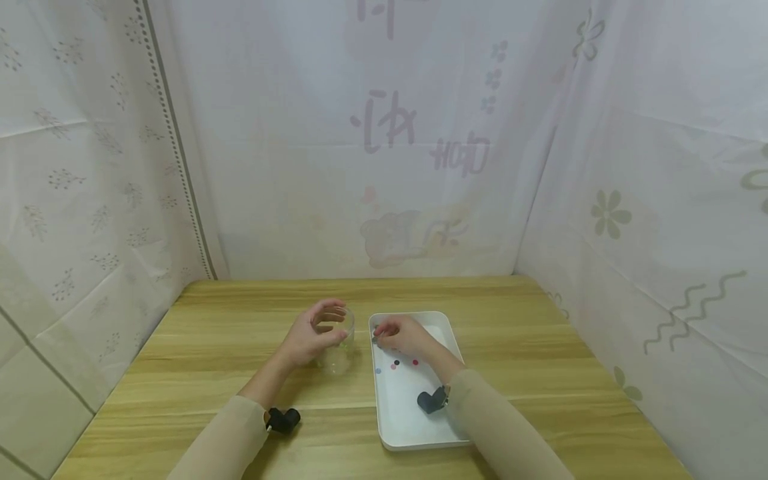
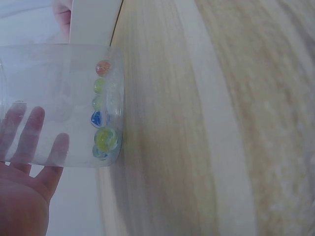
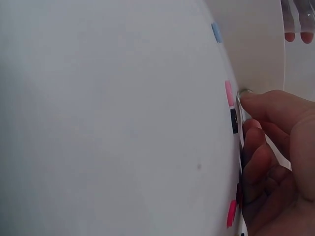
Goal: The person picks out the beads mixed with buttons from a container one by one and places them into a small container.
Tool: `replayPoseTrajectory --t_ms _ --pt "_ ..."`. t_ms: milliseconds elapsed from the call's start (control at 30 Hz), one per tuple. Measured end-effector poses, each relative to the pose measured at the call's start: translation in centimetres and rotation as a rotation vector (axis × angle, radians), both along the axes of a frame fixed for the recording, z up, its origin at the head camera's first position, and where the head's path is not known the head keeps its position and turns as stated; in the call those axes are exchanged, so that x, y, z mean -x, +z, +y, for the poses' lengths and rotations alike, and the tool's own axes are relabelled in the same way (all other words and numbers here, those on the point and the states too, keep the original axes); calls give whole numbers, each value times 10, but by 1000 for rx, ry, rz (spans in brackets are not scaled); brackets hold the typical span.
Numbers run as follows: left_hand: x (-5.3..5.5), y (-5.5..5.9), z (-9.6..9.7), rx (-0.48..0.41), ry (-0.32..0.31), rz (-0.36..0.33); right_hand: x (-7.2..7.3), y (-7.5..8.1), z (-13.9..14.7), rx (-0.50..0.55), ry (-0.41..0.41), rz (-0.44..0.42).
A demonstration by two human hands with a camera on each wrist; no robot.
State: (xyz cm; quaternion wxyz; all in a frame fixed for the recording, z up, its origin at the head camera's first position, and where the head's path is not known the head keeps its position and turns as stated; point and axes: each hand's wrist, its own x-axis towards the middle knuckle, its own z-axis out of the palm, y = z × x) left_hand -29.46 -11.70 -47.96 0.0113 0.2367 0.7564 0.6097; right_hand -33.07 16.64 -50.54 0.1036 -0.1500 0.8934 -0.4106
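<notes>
My left hand (image 1: 309, 337) grips a clear plastic jar (image 1: 337, 357) around its side, over the wood table. In the left wrist view several glass marbles lie at the jar's bottom, among them an orange marble (image 2: 103, 68), a blue marble (image 2: 96, 118) and a yellow-green marble (image 2: 106, 139). Inside the white tray (image 1: 408, 417), my right hand (image 1: 405, 335) is at the far left corner, fingers curled. Its thumb tip lies against a clear glass marble (image 3: 243, 92) beside the tray wall; the index fingertip is partly hidden.
Small flat discs lie in the tray near the right hand: a light blue disc (image 1: 378, 371), a pink disc (image 1: 393, 367), a black disc (image 1: 397, 363) and a red disc (image 1: 415, 363). Patterned white curtains (image 1: 288, 167) enclose the wood table (image 1: 240, 300) at the back and sides.
</notes>
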Motion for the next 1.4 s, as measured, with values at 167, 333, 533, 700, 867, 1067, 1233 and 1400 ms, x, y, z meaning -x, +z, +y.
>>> replayPoseTrajectory --t_ms 167,333,533,700,867,1067,1233,1400 --pt "1 1 0 10 -1 0 1 0 -1 -63 7 28" --pt "1 1 0 13 -2 3 1 0 -1 -76 13 25" --pt "0 2 0 8 -3 5 1 0 -1 -44 18 30" --pt "-1 0 0 6 -1 6 -2 4 0 -4 12 1" --pt "-1 -1 0 2 -5 -1 -1 8 2 7 -20 -32" --pt "0 -1 1 4 1 0 2 11 8 64 -49 -54" --pt "-1 0 1 2 1 -3 4 17 13 121 -56 -56" --pt "-1 -1 0 4 -2 2 2 21 15 174 -46 -57"
